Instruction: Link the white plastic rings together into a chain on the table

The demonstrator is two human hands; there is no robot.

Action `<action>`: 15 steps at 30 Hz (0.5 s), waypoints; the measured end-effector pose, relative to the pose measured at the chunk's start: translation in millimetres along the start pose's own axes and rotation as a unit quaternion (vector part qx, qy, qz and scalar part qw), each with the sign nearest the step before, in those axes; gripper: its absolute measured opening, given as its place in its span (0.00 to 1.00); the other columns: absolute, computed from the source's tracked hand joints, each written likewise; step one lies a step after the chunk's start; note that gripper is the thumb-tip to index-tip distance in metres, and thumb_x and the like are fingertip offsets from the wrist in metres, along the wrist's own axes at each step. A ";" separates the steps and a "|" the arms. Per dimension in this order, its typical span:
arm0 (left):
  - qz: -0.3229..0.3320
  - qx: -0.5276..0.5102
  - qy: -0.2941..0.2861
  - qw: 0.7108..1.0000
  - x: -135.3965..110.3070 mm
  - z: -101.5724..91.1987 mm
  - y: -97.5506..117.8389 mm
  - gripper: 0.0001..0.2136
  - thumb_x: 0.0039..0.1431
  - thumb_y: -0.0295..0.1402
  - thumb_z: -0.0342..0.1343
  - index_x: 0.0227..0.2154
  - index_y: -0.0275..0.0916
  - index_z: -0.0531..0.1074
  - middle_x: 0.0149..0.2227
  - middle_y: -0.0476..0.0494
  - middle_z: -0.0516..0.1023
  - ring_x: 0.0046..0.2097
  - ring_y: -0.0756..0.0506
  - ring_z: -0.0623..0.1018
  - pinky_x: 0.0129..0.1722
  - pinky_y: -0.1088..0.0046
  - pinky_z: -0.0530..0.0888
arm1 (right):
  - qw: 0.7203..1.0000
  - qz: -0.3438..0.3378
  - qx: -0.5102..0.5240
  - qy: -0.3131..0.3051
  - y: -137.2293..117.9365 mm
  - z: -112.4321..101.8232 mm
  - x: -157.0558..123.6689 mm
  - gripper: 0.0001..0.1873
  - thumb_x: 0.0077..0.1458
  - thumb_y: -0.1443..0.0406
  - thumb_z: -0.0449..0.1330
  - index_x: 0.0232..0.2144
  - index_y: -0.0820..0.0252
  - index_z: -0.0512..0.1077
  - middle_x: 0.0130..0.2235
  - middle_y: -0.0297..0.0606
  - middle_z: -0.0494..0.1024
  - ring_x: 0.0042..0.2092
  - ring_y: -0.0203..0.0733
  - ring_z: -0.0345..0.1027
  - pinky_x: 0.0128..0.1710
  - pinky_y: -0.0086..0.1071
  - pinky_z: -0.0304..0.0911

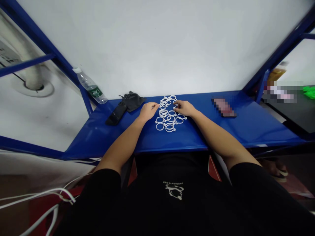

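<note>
Many thin white rings with small eyelets, which look like curtain rings (162,113), lie in a loose, overlapping cluster on the blue tabletop (152,141). My left hand (148,111) is at the cluster's left edge, thumb and fingertips pinched together beside the upper rings. Whether a ring is between those fingertips is too small to make out. From the right, my right hand (185,108) reaches over the cluster with curled fingers. White ring parts show between its thumb and index finger, and the hand partly covers them.
A black pouch (133,101) and a dark flat case (116,114) lie left of my left hand. Behind them a clear plastic bottle (91,86) leans by the blue frame. A blurred-out phone-like object (223,107) lies to the right. A white wall (167,49) rises behind the table.
</note>
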State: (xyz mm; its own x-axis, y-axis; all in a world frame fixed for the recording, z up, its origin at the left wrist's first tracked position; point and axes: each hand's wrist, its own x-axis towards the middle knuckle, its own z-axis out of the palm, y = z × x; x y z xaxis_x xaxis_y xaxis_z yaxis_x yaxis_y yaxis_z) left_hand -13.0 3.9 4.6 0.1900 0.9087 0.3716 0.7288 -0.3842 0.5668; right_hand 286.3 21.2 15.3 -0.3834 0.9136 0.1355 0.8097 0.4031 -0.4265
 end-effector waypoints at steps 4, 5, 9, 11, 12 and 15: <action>-0.004 -0.005 -0.006 1.000 -1.1 2.3 0.5 0.13 0.72 0.33 0.63 0.53 0.40 0.89 0.53 0.38 0.89 0.44 0.41 0.85 0.54 0.64 0.81 | 0.999 0.003 -0.027 -0.026 -4.3 -1.2 -1.2 0.17 0.68 0.61 0.66 0.55 0.56 0.87 0.47 0.44 0.91 0.49 0.52 0.85 0.52 0.39 0.74; -0.003 -0.005 -0.007 1.000 -1.3 2.5 0.6 0.14 0.72 0.32 0.63 0.55 0.40 0.88 0.53 0.37 0.89 0.42 0.42 0.84 0.54 0.63 0.82 | 0.999 -0.003 -0.027 -0.018 -4.9 -0.8 -1.3 0.16 0.69 0.63 0.64 0.53 0.56 0.87 0.47 0.44 0.91 0.49 0.51 0.85 0.52 0.39 0.74; 0.014 -0.010 -0.008 1.000 -2.1 2.3 1.6 0.17 0.72 0.29 0.60 0.58 0.39 0.88 0.52 0.37 0.88 0.43 0.42 0.84 0.54 0.63 0.82 | 0.998 -0.033 0.045 0.034 -6.2 3.6 -1.1 0.20 0.68 0.69 0.57 0.54 0.59 0.86 0.43 0.41 0.92 0.45 0.48 0.84 0.52 0.37 0.74; 0.020 -0.010 -0.015 1.000 -2.8 1.9 2.7 0.18 0.73 0.30 0.58 0.58 0.39 0.88 0.52 0.37 0.88 0.44 0.42 0.84 0.55 0.63 0.82 | 0.994 -0.040 0.087 0.055 -6.2 6.6 -0.7 0.21 0.67 0.69 0.56 0.54 0.60 0.85 0.42 0.40 0.92 0.43 0.48 0.84 0.50 0.37 0.74; 0.022 -0.009 -0.019 1.000 -3.3 1.8 3.3 0.18 0.73 0.30 0.58 0.59 0.40 0.88 0.51 0.37 0.88 0.44 0.42 0.84 0.54 0.63 0.82 | 0.992 -0.042 0.101 0.063 -6.0 8.0 -0.5 0.21 0.67 0.69 0.56 0.53 0.60 0.85 0.41 0.40 0.92 0.42 0.48 0.84 0.49 0.37 0.74; 0.021 -0.003 -0.031 0.999 -4.4 1.8 5.2 0.18 0.73 0.30 0.59 0.58 0.41 0.88 0.51 0.38 0.88 0.43 0.43 0.83 0.53 0.64 0.82 | 0.987 -0.048 0.129 0.086 -4.4 10.4 0.3 0.18 0.66 0.67 0.57 0.50 0.60 0.85 0.43 0.40 0.92 0.44 0.49 0.84 0.50 0.38 0.74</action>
State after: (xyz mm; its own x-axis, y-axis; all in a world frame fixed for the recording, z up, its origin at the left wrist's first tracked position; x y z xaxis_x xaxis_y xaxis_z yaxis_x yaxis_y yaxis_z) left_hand -8.9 -1.8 4.7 0.2608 0.8998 0.3498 0.7152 -0.4234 0.5561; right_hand 278.0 19.1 7.9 -0.3535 0.8765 0.3267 0.6251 0.4812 -0.6145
